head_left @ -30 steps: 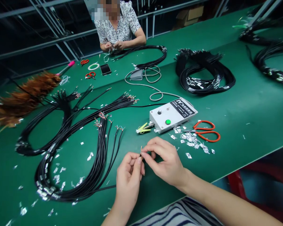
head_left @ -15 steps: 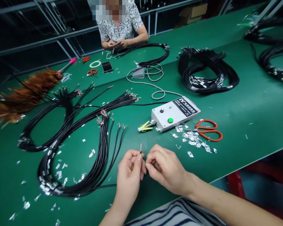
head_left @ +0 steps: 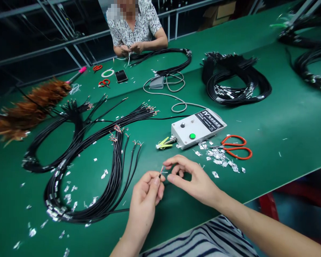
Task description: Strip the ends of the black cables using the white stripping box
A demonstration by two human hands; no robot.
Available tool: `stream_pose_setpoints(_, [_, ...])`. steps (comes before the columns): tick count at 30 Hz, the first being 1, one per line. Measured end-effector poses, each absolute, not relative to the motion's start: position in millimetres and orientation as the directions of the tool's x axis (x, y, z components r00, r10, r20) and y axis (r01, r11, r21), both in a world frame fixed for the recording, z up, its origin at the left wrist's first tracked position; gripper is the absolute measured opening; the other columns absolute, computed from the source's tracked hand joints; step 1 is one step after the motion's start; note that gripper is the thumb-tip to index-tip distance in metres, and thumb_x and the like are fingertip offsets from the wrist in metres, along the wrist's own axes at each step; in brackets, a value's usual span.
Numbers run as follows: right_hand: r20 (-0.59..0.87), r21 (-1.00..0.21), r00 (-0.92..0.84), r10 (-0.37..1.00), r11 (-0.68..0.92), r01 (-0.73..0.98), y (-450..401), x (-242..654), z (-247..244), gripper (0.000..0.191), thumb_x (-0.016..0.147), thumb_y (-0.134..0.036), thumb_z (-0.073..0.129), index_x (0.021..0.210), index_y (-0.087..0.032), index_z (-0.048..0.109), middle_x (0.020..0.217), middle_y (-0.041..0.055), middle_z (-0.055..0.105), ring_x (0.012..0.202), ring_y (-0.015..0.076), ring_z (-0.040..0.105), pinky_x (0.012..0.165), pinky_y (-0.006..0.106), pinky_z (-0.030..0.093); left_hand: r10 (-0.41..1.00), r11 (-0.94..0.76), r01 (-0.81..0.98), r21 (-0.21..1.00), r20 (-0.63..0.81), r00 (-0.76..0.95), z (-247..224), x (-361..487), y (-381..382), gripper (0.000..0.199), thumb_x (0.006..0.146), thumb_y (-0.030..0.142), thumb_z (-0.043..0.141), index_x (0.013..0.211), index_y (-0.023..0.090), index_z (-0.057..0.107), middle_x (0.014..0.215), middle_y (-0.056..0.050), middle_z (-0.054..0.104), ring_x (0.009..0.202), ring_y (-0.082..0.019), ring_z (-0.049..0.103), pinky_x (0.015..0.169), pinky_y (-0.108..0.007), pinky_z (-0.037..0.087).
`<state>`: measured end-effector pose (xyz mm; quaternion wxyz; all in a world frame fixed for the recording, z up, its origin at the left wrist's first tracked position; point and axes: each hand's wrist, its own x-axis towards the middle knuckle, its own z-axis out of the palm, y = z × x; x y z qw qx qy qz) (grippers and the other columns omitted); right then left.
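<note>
My left hand (head_left: 146, 194) is closed, pinching the end of a black cable (head_left: 159, 175) between thumb and fingers. Thin coloured wires (head_left: 162, 169), red and pale ones among them, fan out from its stripped tip. Just to the right, my right hand (head_left: 191, 178) has its thumb and forefinger spread apart, with no object visible between them. Its forefinger tip is close to the wire ends; whether it touches them I cannot tell. Left of my hands lies a bundle of black cables (head_left: 117, 167) with stripped ends and silvery bands.
Beyond my hands stands a grey control box (head_left: 200, 128) with a green button and a yellow clip (head_left: 164, 143). Red-handled scissors (head_left: 237, 146) lie beside foil scraps (head_left: 219, 157). More coiled cables (head_left: 238, 85), a feather duster (head_left: 34, 103) and a co-worker (head_left: 135, 28) are farther off.
My right thumb and forefinger have gone from pinched to parted, and the hand has risen slightly. The wires at the cable tip now spread out. The co-worker's hands shifted a little.
</note>
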<state>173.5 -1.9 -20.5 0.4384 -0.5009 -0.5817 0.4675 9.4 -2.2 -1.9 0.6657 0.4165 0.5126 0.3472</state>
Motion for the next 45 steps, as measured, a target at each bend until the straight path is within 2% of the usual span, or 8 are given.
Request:
stream_pose_setpoints(12, [-0.141,-0.968,-0.116,0.983,-0.161,-0.192,-6.1,163.6,-21.3,0.030,0.080,-0.044,0.072,0.073,-0.017,0.061,0.073,-0.0027,0.056,0.052,0.0072,0.052,0.050,0.022,0.043,0.970,0.147,0.069,0.987,-0.157,0.186,-6.5,24.5,-10.9,0.023,0.088,0.034,0.062,0.106,0.020,0.066,0.101,-0.007,0.059,0.082,-0.017,0.060,0.073,-0.027,0.051])
stream_pose_setpoints(17, [-0.194,-0.941,-0.141,0.971,-0.225,-0.252,-6.8,162.1,-24.7,0.034,0.081,-0.050,0.070,0.076,-0.018,0.060,0.062,-0.0042,0.055,0.051,0.0086,0.050,0.053,0.023,0.045,0.962,0.234,0.012,0.972,-0.233,0.143,-2.9,25.9,-3.5,0.025,0.077,0.030,0.073,0.097,0.018,0.067,0.086,-0.004,0.062,0.073,-0.016,0.061,0.065,-0.025,0.050])
stream_pose_setpoints(23, [0.083,-0.984,-0.025,0.996,0.086,0.154,-4.7,188.1,-18.8,0.020,0.094,-0.033,0.054,0.086,-0.019,0.066,0.085,0.0042,0.066,0.062,0.0129,0.062,0.058,0.027,0.053,0.907,0.370,0.075,0.926,-0.377,0.186,-1.0,17.5,-2.5,0.027,0.078,0.040,0.071,0.080,0.014,0.063,0.057,0.003,0.055,0.045,-0.007,0.044,0.044,-0.020,0.034])
stream_pose_setpoints(27, [0.470,-0.561,0.105,0.876,0.205,0.802,-6.6,267.4,-16.9,0.017,0.094,-0.024,0.053,0.101,-0.019,0.068,0.097,0.0101,0.073,0.091,0.0233,0.069,0.082,0.037,0.054,0.878,0.440,-0.054,0.897,-0.417,0.234,1.9,14.2,0.8,0.035,0.078,0.043,0.071,0.093,0.012,0.065,0.054,0.004,0.055,0.039,-0.006,0.043,0.042,-0.020,0.030])
stream_pose_setpoints(30, [0.375,-0.202,0.013,0.927,0.068,0.977,-15.1,326.1,-26.3,0.028,0.094,-0.027,0.047,0.109,-0.018,0.069,0.111,0.0135,0.073,0.099,0.0295,0.069,0.081,0.042,0.055,0.864,0.473,-0.115,0.874,-0.434,0.256,5.0,12.3,3.6,0.037,0.078,0.042,0.072,0.098,0.011,0.066,0.054,0.004,0.055,0.039,-0.006,0.043,0.042,-0.020,0.029])
stream_pose_setpoints(36, [0.274,-0.025,-0.103,0.956,0.114,0.993,-28.7,361.6,-44.4,0.032,0.095,-0.029,0.043,0.110,-0.019,0.070,0.113,0.0149,0.071,0.093,0.0285,0.070,0.081,0.041,0.054,0.834,0.538,-0.176,0.824,-0.491,0.250,12.0,8.6,6.6,0.039,0.075,0.040,0.075,0.101,0.011,0.066,0.053,0.004,0.055,0.037,-0.005,0.040,0.042,-0.020,0.026])
stream_pose_setpoints(40, [0.228,-0.044,-0.103,0.968,0.116,0.992,-24.9,368.3,-45.3,0.033,0.097,-0.030,0.040,0.105,-0.019,0.069,0.100,0.0155,0.072,0.083,0.0277,0.069,0.073,0.039,0.053,0.832,0.545,-0.202,0.814,-0.496,0.248,15.0,7.4,6.3,0.040,0.072,0.040,0.078,0.098,0.012,0.066,0.052,0.005,0.055,0.036,-0.005,0.039,0.040,-0.020,0.027])
stream_pose_setpoints(45, [0.262,-0.315,0.063,0.963,0.024,0.949,-28.6,377.0,-38.3,0.043,0.097,-0.057,0.038,0.093,-0.023,0.065,0.086,0.0140,0.070,0.069,0.0231,0.069,0.058,0.033,0.054,0.866,0.490,-0.205,0.847,-0.446,0.226,14.5,8.5,2.2,0.035,0.075,0.039,0.076,0.095,0.013,0.064,0.053,0.004,0.058,0.038,-0.007,0.048,0.042,-0.020,0.032])
